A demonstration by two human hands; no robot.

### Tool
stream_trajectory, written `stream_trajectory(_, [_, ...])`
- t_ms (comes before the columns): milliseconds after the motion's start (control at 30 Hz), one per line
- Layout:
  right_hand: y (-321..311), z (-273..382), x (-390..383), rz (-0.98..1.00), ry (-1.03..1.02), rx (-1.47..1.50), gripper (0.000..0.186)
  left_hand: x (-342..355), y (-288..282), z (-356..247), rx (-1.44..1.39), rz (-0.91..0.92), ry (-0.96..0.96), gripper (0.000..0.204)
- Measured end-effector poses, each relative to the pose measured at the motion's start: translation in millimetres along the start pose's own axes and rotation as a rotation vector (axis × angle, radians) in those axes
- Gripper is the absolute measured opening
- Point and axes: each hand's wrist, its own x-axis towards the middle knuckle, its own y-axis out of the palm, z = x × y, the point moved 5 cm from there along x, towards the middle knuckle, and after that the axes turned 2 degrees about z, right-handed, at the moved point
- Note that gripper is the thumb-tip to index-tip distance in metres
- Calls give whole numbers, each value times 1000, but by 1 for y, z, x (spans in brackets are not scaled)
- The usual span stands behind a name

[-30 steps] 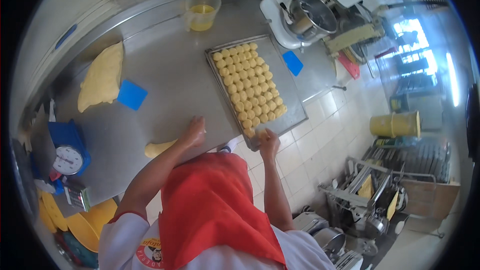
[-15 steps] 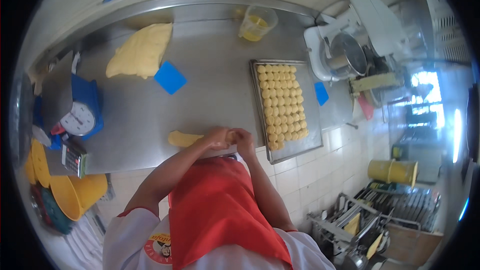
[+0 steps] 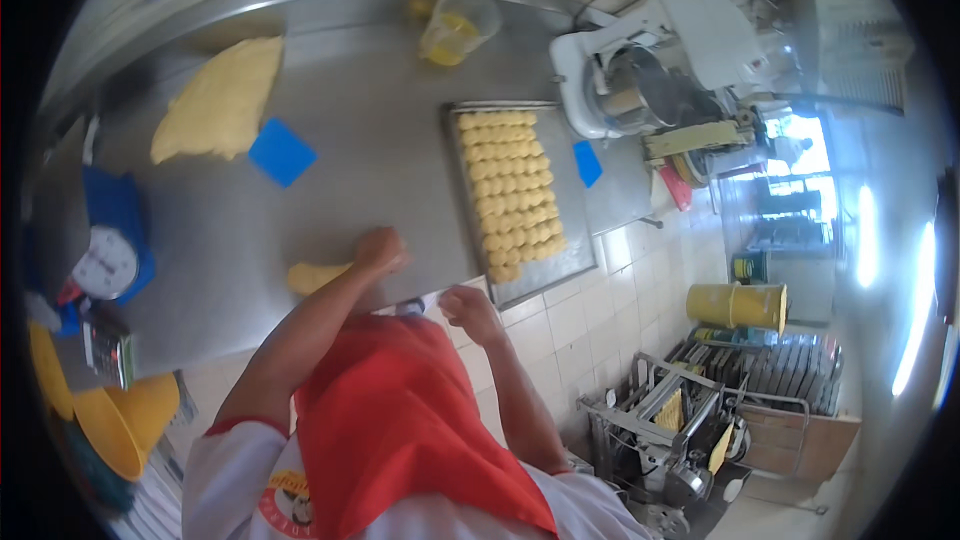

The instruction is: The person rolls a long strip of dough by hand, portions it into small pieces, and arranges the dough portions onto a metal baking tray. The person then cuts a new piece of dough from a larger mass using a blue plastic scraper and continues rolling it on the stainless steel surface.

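Note:
My left hand is closed over the steel counter, just beside a flat dough strip partly behind my forearm. My right hand is closed at the front edge, below the tray's near left corner. I cannot make out what, if anything, either hand holds. The metal tray carries rows of several small pale-yellow dough rounds. A larger dough slab lies at the back left, beside a blue scraper.
A blue scale and calculator sit at left, above yellow tubs. At the back are a jug of yellow liquid, a white mixer and another blue scraper. A metal machine stands at lower right.
My right hand left the tray's corner and met my left hand half a second ago. Now the two are apart, the right one lower and nearer my body. The view has shifted.

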Motion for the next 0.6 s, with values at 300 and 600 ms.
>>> stream_trajectory(300, [-171, -122, -5, -973, 91, -270, 30, -10, 31, -26, 212, -86, 220, 39])
stream_trajectory(600, [-182, -137, -20, -944, 90, 89, 31, -16, 33, -8, 12, -165, 282, 29])
